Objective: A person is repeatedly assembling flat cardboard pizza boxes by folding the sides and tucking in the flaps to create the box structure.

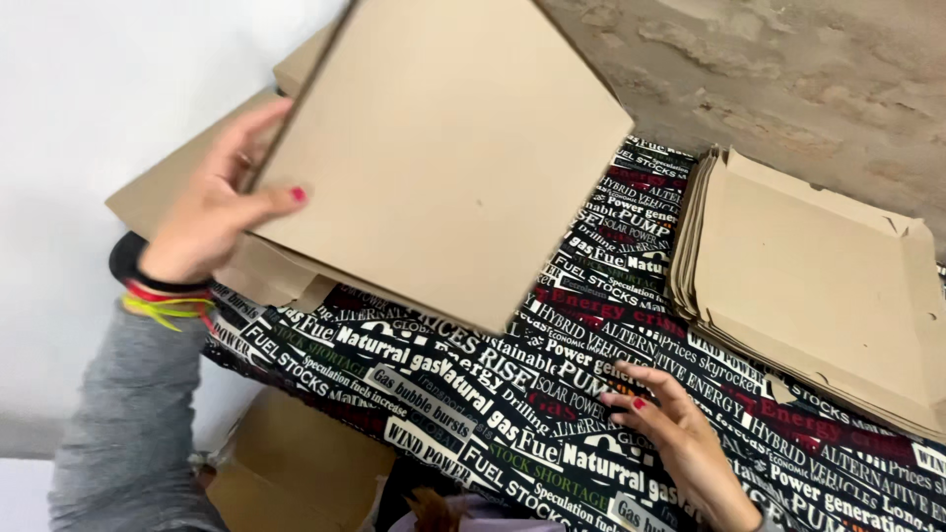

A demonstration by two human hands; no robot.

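The left hand (212,212) grips a folded cardboard box (443,148), tilted above the printed tablecloth (473,394). The right hand (675,429) rests open on the cloth, near a stack of flat cardboard blanks (818,286).

A white wall (89,118) meets rough, perhaps plastered, grey-brown wall (788,79) behind the cloth-covered table (512,394).

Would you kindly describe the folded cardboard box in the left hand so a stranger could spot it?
Start at the table's black, text-printed cloth. Above its left end, the left hand grips a closed, flat brown cardboard box. Unlike the stack of unfolded brown blanks at right, it is folded and tilted in the air.
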